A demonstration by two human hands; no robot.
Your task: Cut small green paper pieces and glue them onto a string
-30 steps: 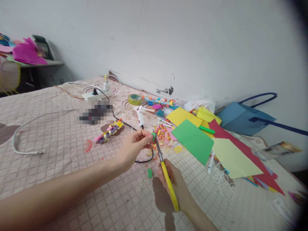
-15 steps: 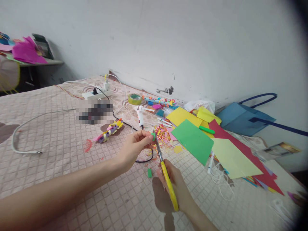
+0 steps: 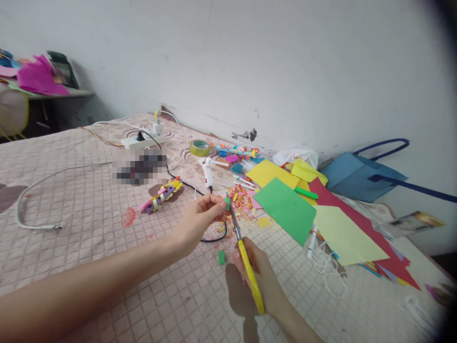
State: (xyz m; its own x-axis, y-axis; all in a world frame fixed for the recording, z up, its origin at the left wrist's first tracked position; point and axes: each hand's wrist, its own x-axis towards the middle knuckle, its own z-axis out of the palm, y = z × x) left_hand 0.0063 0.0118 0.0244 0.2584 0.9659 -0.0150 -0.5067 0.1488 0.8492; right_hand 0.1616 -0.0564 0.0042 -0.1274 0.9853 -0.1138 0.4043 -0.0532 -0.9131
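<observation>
Between the thumb and fingers of my left hand (image 3: 200, 218) is a small green foam or paper piece (image 3: 227, 204). My right hand (image 3: 257, 264) is closed around yellow-handled scissors (image 3: 250, 267), whose blades point up and away from me. The blade tips lie right at the green piece's edge; whether they bite into it I cannot tell. On the quilted cover below my left hand lies another small green piece (image 3: 222, 257). Behind my hands sits a pile of tiny pink, yellow and orange scraps (image 3: 242, 197).
A white glue gun (image 3: 207, 174) stands beyond my hands, its black cord looping beneath them. Coloured sheets, including a green one (image 3: 285, 209), spread to the right. At left lie a decorated purple stick (image 3: 162, 196) and a power strip (image 3: 143, 139); tape (image 3: 200, 147) is farther back.
Almost nothing differs. Both hands, the scissors and the green piece keep nearly the same place; the whole view has shifted very slightly.
</observation>
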